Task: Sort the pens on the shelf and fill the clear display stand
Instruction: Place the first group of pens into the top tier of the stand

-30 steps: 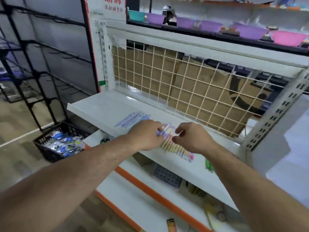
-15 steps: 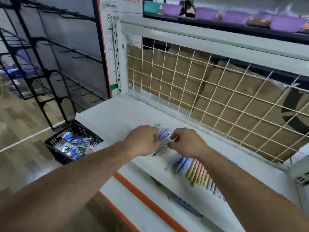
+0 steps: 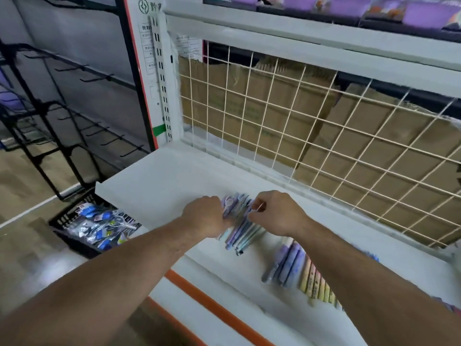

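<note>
Nearest, a row of pens (image 3: 299, 270) lies side by side by the front edge of the white shelf (image 3: 159, 186), partly under our right forearm. Just beyond, we hold a loose bundle of pens (image 3: 240, 229) down on the shelf. Our left hand (image 3: 207, 216) curls its fingers over one side, and our right hand (image 3: 277, 213) pinches at the top with thumb and forefinger. Squeezed unevenly, the bundle could fan out and roll off the front lip, or mix into the row. Behind stands the wire grid (image 3: 299, 126). We see no clear display stand.
</note>
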`<state>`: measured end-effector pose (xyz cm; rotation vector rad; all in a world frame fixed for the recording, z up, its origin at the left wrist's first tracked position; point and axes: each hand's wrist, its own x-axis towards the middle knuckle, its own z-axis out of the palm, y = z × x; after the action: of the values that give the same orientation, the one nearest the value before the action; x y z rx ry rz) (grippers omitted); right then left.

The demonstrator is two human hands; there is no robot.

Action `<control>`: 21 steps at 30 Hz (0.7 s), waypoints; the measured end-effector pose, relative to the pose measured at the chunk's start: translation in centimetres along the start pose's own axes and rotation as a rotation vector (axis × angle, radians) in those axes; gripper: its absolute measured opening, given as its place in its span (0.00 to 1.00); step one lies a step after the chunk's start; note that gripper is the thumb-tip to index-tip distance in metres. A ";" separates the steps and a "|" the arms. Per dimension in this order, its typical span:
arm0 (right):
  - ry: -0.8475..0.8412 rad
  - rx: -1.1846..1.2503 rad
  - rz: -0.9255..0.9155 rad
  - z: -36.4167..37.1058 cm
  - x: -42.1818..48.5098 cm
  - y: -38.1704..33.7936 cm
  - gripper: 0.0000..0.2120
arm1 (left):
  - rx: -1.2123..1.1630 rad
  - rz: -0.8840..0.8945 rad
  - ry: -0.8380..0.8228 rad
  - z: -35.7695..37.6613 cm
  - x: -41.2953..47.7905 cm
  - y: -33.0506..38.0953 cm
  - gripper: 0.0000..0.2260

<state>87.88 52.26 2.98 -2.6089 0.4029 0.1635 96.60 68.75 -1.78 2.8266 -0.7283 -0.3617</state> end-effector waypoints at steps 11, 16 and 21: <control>0.085 0.040 0.185 0.7 1.1 -1.6 0.08 | -0.014 0.114 -0.175 -0.9 5.3 -1.2 0.07; 0.120 0.033 0.235 1.3 0.8 -2.5 0.07 | -0.020 0.159 -0.261 -0.6 6.4 -1.4 0.04; 0.141 0.058 0.297 1.6 0.1 -3.2 0.08 | -0.054 0.175 -0.224 -0.6 6.8 -1.5 0.05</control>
<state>88.86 55.68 3.02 -2.4984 0.8323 0.0652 103.23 66.79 -2.82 2.6732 -0.9863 -0.6644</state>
